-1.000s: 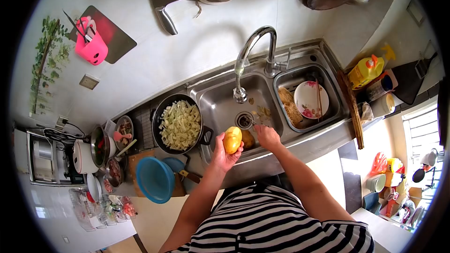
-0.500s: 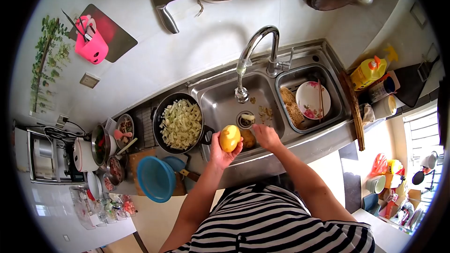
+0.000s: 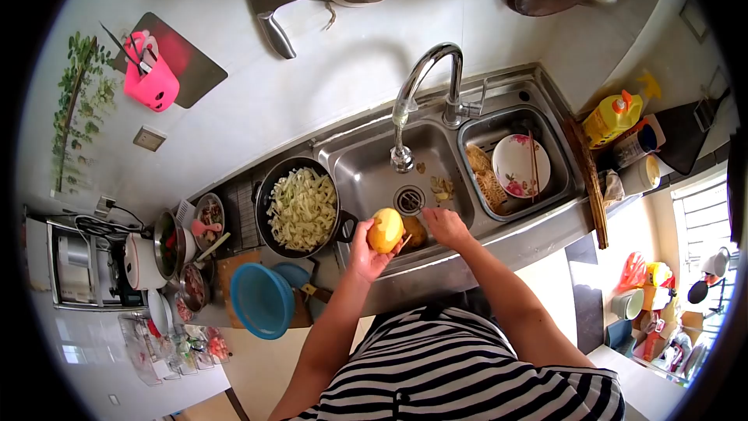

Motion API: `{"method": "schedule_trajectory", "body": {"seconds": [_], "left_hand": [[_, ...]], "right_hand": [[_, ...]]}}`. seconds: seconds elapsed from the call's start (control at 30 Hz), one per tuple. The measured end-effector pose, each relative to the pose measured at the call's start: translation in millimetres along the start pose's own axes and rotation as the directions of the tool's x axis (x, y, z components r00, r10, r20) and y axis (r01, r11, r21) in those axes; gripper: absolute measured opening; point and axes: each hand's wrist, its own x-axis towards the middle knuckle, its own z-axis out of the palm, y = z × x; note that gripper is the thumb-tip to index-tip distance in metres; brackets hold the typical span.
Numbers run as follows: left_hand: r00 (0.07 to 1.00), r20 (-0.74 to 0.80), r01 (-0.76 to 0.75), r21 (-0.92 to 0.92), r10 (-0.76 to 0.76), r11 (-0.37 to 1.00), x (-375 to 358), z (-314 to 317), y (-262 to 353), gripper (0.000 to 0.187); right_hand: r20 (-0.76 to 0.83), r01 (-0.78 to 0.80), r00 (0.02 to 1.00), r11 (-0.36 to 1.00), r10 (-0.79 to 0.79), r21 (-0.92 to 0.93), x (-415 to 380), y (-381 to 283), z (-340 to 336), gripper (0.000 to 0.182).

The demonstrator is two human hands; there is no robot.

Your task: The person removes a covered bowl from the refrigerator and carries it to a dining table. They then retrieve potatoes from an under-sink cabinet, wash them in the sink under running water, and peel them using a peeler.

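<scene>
My left hand (image 3: 370, 253) is closed around a peeled yellow potato (image 3: 386, 230) over the front edge of the sink. A thin brownish strip sticks out by its fingertips. To the right, over the sink basin (image 3: 362, 168), my right hand (image 3: 446, 228) has its fingers curled in; whatever it grips is too small or hidden to make out. Between the hands, low in the basin, sits a brownish potato (image 3: 414, 231), partly covered. Pale peelings (image 3: 442, 189) lie on the basin floor near the drain (image 3: 408, 200).
A black pan of cut pale vegetable (image 3: 302, 210) stands left of the sink, beside a blue basin (image 3: 262, 300). The faucet (image 3: 402, 157) arches over the sink. A flowered plate (image 3: 510, 175) with chopsticks lies in the right basin. A yellow bottle (image 3: 612, 119) stands at right.
The potato in my left hand has shifted slightly right and turned. A pale piece that was over the drain is gone from there, and more peelings show to the drain's right.
</scene>
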Motion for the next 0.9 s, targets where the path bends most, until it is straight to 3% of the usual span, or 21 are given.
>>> {"method": "schedule_trajectory", "body": {"seconds": [0.03,0.07,0.1,0.17,0.2,0.23,0.3,0.33,0.37,0.43,0.5,0.57,0.63,0.7,0.77,0.8,0.83,0.9], "left_hand": [[0.995,-0.069,-0.072,0.011,0.073,0.997,0,3,-2,0.047],[0.997,-0.032,-0.074,-0.024,0.074,0.997,-3,5,-1,0.044],[0.997,-0.033,-0.076,-0.029,0.075,0.997,1,0,-3,0.044],[0.988,-0.096,-0.103,0.154,0.119,0.983,10,-14,-6,0.038],[0.978,-0.004,-0.202,0.254,0.210,0.946,7,-9,-7,0.041],[0.978,0.000,-0.201,0.257,0.208,0.945,8,-9,-7,0.041],[0.938,-0.050,-0.290,0.421,0.342,0.859,9,-14,-14,0.043],[0.937,0.008,-0.320,0.423,0.349,0.848,9,-17,-15,0.044],[0.937,0.017,-0.322,0.431,0.349,0.843,9,-19,-15,0.044],[0.914,0.025,-0.372,0.452,0.405,0.811,5,-15,-16,0.045],[0.913,0.010,-0.369,0.450,0.409,0.813,5,-15,-15,0.043],[0.971,0.013,-0.234,0.251,0.239,0.939,4,-12,-7,0.041],[0.979,-0.017,-0.193,0.226,0.201,0.955,7,-16,-7,0.040],[0.983,-0.091,-0.156,0.068,0.162,0.985,7,-13,-5,0.038],[0.980,-0.062,-0.181,0.101,0.188,0.978,8,-14,-4,0.039],[0.989,-0.007,-0.146,0.149,0.149,0.978,7,-11,-1,0.040],[0.993,0.042,-0.113,0.198,0.107,0.974,4,-9,0,0.042],[0.998,0.043,-0.064,0.238,0.055,0.969,-2,-3,1,0.046]], "right_hand": [[-0.028,-0.008,1.000,0.993,0.011,0.116,-7,-14,-12,0.037],[-0.120,0.120,0.987,0.987,-0.107,0.106,-11,-11,-5,0.034],[-0.117,0.121,0.987,0.987,-0.109,0.103,-15,-25,-13,0.034],[-0.114,0.102,0.989,0.990,-0.091,0.093,-32,-66,-37,0.027],[-0.105,0.141,0.985,0.990,-0.139,0.010,-33,-70,-37,0.028],[-0.110,0.139,0.984,0.990,-0.137,0.011,-30,-66,-33,0.028],[-0.101,0.069,0.991,0.986,-0.084,-0.150,-18,-46,-16,0.031],[0.026,0.098,0.995,0.976,-0.095,-0.194,-7,-29,-17,0.037],[-0.013,-0.093,0.996,0.983,0.092,-0.156,0,-18,-11,0.039],[-0.138,-0.043,0.990,0.991,0.025,-0.125,-4,-25,-23,0.037],[-0.126,0.032,0.991,0.999,-0.035,-0.025,-17,-43,-32,0.033],[-0.132,0.114,0.986,0.991,-0.103,0.075,-25,-62,-41,0.030],[-0.229,0.253,0.944,0.967,-0.239,0.033,-41,-77,-43,0.023],[-0.195,0.285,0.939,0.958,-0.283,-0.021,-46,-81,-45,0.021],[-0.242,0.435,0.849,0.882,-0.469,-0.183,-42,-76,-43,0.023],[-0.143,0.294,0.932,0.925,-0.334,-0.242,-31,-62,-32,0.028],[-0.204,0.217,0.938,0.933,-0.281,-0.289,-17,-38,-15,0.030],[-0.025,-0.026,0.999,0.982,0.022,-0.188,13,-14,-21,0.029]]}}
